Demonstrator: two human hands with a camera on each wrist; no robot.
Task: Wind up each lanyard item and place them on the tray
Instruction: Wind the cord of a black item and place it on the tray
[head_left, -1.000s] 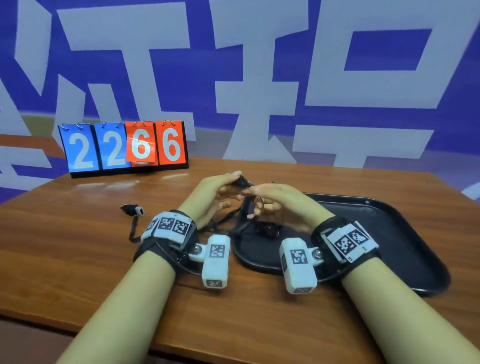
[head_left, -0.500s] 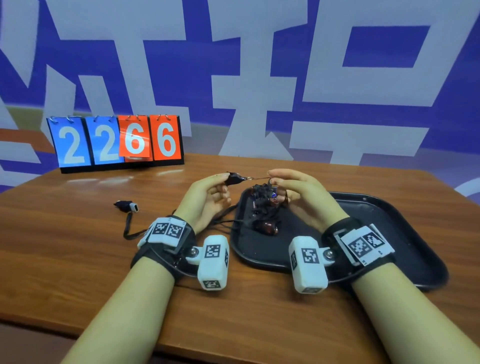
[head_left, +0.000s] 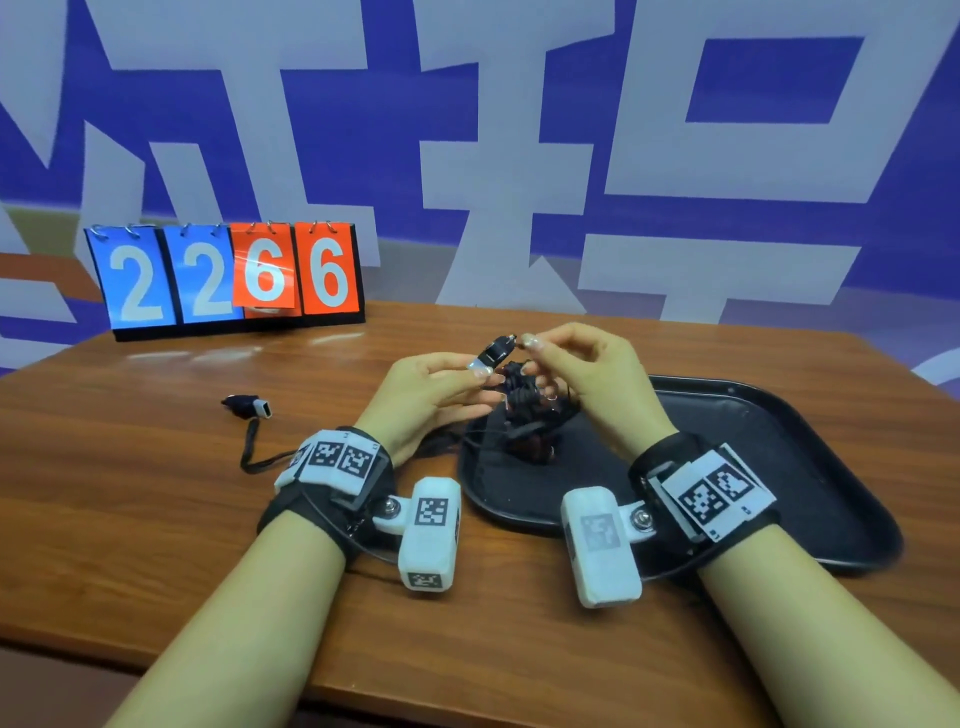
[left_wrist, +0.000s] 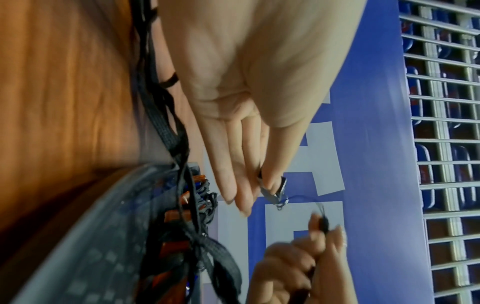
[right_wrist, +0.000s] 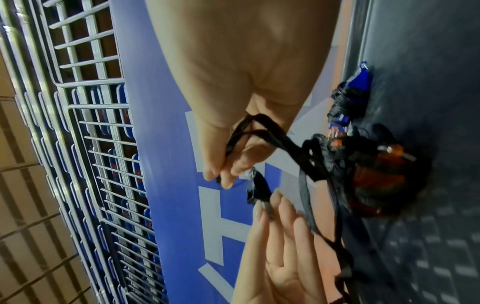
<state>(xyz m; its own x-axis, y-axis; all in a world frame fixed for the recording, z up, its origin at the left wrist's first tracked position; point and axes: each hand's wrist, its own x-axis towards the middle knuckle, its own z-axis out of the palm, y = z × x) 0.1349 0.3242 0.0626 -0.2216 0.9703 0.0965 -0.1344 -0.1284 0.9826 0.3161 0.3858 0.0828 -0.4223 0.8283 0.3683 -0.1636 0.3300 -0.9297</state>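
My left hand (head_left: 480, 370) pinches a small black lanyard item (head_left: 493, 353) between thumb and forefinger, above the tray's left end. My right hand (head_left: 529, 343) pinches the thin cord at the item's tip. In the left wrist view that small item (left_wrist: 272, 186) trails a thin cord to the right hand's fingers (left_wrist: 320, 224). In the right wrist view black strap (right_wrist: 262, 131) loops through my right hand (right_wrist: 222, 178) and runs down to the pile. A pile of wound lanyard items (head_left: 527, 421), black with orange and blue, lies on the black tray (head_left: 779, 447).
Another lanyard item (head_left: 248, 405) with a black strap lies on the wooden table (head_left: 130, 493) left of my left wrist. A flip scoreboard (head_left: 228, 275) reading 2266 stands at the back left. The tray's right half is bare.
Both hands have lifted from the tray's left end. Half a second ago the cord was stretched between them; now the right fingertips are close to the item's tip.
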